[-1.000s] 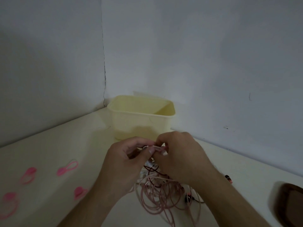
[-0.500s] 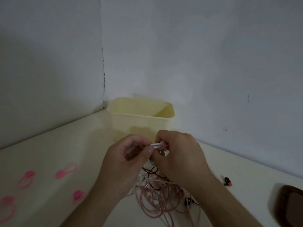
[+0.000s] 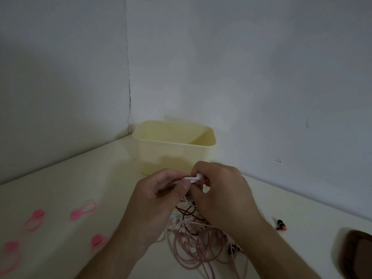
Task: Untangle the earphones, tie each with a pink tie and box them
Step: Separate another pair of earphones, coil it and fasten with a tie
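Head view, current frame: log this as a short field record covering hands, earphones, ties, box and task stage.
left hand: pinches the white earbud
right hand: fingers curled round the same earbud and a red cord
earphone tangle: pink, dark red and white cords heaped on the table under the hands
pink ties: four in view, lying loose on the table to the left
yellow box: open, behind the hands, in the wall corner
stage: untangling; no set visibly tied or seen in the box
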Action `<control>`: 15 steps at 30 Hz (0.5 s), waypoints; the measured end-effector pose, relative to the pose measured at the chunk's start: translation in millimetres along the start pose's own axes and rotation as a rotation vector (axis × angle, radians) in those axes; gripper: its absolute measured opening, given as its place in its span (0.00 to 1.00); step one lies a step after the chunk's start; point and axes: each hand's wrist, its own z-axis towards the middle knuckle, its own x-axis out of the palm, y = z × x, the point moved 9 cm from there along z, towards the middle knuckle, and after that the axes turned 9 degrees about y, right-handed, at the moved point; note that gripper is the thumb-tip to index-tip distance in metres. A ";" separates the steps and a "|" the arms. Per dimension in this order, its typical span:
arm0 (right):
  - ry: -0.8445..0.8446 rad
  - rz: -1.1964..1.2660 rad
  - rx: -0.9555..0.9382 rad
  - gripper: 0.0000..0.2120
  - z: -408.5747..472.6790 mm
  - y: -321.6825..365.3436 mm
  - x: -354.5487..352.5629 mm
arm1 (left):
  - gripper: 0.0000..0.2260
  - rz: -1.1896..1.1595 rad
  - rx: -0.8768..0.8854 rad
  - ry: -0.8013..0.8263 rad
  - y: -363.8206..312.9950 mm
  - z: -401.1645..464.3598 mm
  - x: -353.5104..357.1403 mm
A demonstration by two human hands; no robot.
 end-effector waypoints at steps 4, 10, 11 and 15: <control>0.058 -0.007 0.036 0.09 0.5 -1.5 4.9 | 0.07 0.067 0.027 -0.051 -0.3 0.6 -3.7; 0.207 0.058 0.052 0.09 0.8 -3.2 10.1 | 0.10 0.223 0.033 -0.124 1.5 0.4 -10.7; 0.220 0.093 0.048 0.10 1.2 -2.6 8.8 | 0.10 0.236 0.034 -0.128 1.4 0.6 -11.7; 0.238 0.132 -0.006 0.07 2.9 3.8 1.7 | 0.10 0.275 0.034 -0.127 0.4 0.1 -12.2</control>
